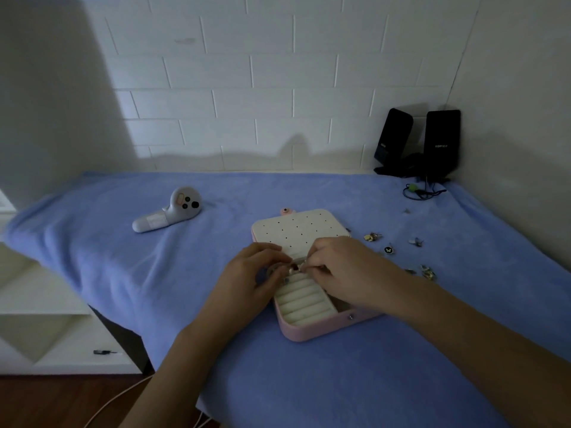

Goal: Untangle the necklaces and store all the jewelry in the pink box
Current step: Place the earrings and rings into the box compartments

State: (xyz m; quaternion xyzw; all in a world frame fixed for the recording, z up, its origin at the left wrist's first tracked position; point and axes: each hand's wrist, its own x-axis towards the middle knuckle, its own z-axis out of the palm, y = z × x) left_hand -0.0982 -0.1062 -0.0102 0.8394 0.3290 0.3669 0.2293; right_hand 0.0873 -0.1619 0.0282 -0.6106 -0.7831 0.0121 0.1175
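Both hands meet over the open pink box (309, 330), which lies near the middle of the blue cloth (309, 381), somewhat toward its front edge. My left hand (256, 273) and right hand (343, 267) pinch one small metal piece (295, 267) between their fingertips, just above the ring rolls (304, 299); what it is I cannot tell. Several loose pieces (372, 237) lie toward the right edge. My worry: the piece is tiny and the light dim, so a slack pinch could drop it into the wrong compartment, and my right wrist could nudge the box.

Open pink box (312, 330), scattered jewelry (428, 271)
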